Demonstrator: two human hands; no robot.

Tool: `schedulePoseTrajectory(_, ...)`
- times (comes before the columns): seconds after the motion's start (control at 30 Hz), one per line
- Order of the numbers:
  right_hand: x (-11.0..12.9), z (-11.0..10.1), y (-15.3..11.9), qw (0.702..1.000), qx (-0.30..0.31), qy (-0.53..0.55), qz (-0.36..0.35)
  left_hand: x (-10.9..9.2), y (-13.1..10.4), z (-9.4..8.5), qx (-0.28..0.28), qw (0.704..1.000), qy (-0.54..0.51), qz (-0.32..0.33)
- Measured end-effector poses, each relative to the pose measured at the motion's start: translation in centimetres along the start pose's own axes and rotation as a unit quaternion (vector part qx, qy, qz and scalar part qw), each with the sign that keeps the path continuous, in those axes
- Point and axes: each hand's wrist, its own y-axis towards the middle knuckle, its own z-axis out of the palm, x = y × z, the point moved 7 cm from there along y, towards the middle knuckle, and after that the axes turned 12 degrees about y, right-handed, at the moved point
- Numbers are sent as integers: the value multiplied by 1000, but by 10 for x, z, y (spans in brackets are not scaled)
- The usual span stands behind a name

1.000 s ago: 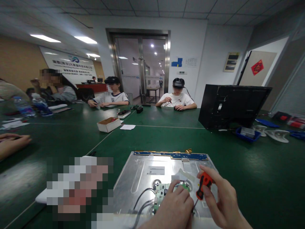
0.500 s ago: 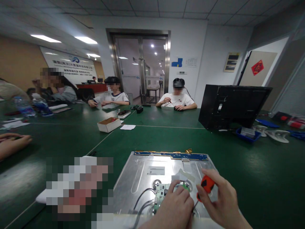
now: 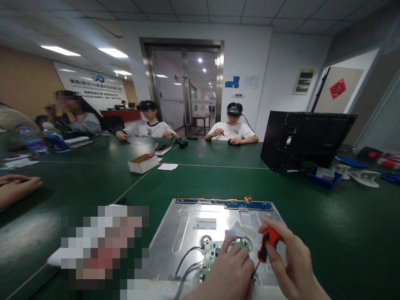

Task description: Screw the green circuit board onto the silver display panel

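My right hand [image 3: 293,254] is closed around the handle of an orange and black screwdriver [image 3: 268,243]. Its shaft slants down toward the lower edge of a metal-backed display panel [image 3: 178,225]; the tip is hidden beside my left hand. My left hand [image 3: 233,266] lies palm down, fingers curled over a green circuit board [image 3: 210,253] on the panel, near the shaft. What its fingertips hold, if anything, is out of sight. Dark cables [image 3: 187,266] leave the board's left side. A blue circuit strip [image 3: 218,203] runs along the panel's far edge.
A black monitor [image 3: 306,137] stands at the right, near a blue tray [image 3: 325,177] with parts. Ahead left sit a small open box [image 3: 143,163] and a white paper [image 3: 168,166]. Several people sit around the green table [image 3: 203,179]; another person's hand [image 3: 18,189] is at the left.
The screwdriver handle has turned and stands more upright, with my right fingers shifted on it. My left hand stays put. Across the table, one seated person's hand has moved to the right.
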Motion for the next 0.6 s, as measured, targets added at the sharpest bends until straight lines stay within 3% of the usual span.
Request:
schedulePoseTrajectory(0.37, 19, -1, 22, 996, -38, -27, -79, 1, 1, 0, 9, 1000, -14, 1)
schedulePoseTrajectory(0.6, 20, 0, 23, 994, -39, -46, -88, 1, -1, 4, 9, 1000, -23, -2)
